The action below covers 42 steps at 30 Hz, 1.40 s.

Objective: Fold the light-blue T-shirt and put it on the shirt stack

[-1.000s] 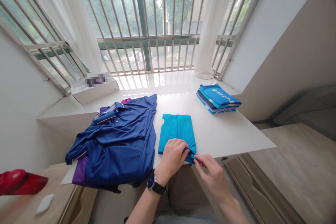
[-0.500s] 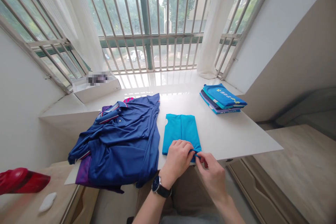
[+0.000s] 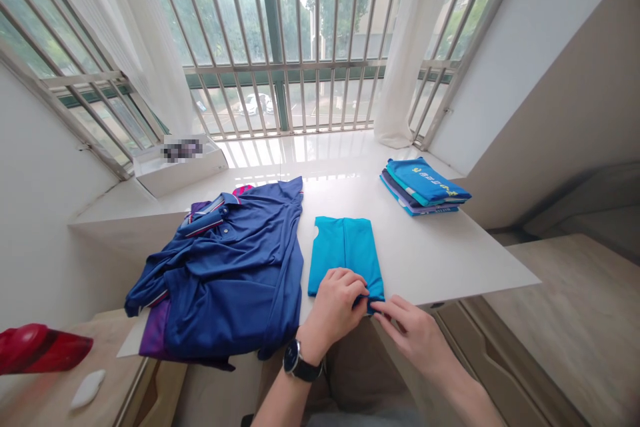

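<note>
While the left hand (image 3: 331, 307), a black-strapped wristwatch (image 3: 299, 360) on its wrist, grips the near edge of a folded turquoise shirt (image 3: 343, 253), the right hand (image 3: 413, 337) pinches that shirt's near corner between its fingertips (image 3: 377, 307); the shirt lies flat on a white stone ledge (image 3: 425, 260), just beside a rumpled navy polo shirt (image 3: 230, 273); farther right sits a stack of folded shirts (image 3: 425, 187); a white box (image 3: 180, 173) stands beyond, before a barred window (image 3: 266, 13).

Your left hand (image 3: 333, 310) is curled, knuckles up, fingers bent downward. Your right hand (image 3: 413, 335) has its fingers extended leftward, tips just beside the left hand. Your left forearm (image 3: 280, 393) and right forearm (image 3: 467, 400) angle inward from the bottom edge.
</note>
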{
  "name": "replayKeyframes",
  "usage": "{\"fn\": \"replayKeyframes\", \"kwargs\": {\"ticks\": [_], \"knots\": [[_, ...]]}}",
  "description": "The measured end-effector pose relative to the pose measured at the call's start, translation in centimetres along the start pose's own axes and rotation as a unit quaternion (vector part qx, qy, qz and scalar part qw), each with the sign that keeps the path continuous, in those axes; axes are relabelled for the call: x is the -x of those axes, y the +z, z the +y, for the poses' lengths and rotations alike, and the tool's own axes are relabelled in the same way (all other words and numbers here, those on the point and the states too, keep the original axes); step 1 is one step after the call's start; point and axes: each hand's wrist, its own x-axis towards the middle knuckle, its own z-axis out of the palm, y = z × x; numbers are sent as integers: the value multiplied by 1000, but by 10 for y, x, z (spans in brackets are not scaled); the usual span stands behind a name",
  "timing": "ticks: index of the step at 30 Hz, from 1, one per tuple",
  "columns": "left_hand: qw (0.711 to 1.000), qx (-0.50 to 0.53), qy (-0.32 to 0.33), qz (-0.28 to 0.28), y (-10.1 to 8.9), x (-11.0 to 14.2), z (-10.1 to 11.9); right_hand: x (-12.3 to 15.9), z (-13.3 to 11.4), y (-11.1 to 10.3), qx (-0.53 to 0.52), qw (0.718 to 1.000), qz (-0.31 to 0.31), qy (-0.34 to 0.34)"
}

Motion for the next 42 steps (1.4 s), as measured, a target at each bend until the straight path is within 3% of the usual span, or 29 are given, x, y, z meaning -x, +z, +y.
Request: {"fn": "replayKeyframes", "kwargs": {"ticks": [2,4,7,11,27,37,42], "knots": [[1000,-7,7,-11,-2,0,0,1,3,-11,-53,999,-4,4],[1000,-10,13,-22,-4,1,0,-3,6,-17,-84,996,33,11],[999,-7,20,-34,-7,2,-1,-15,13,-13,-93,992,77,-21],[999,-5,16,-42,-7,4,-2,-22,23,1,-85,992,63,-70],[1000,16,-14,6,4,6,-4,-15,31,15,-112,987,76,-83],[998,3,-57,30,11,3,-2,-18,30,11,-101,986,67,-113],[999,0,-36,16,9,2,-3,-14,34,10,-65,985,70,-141]]}}
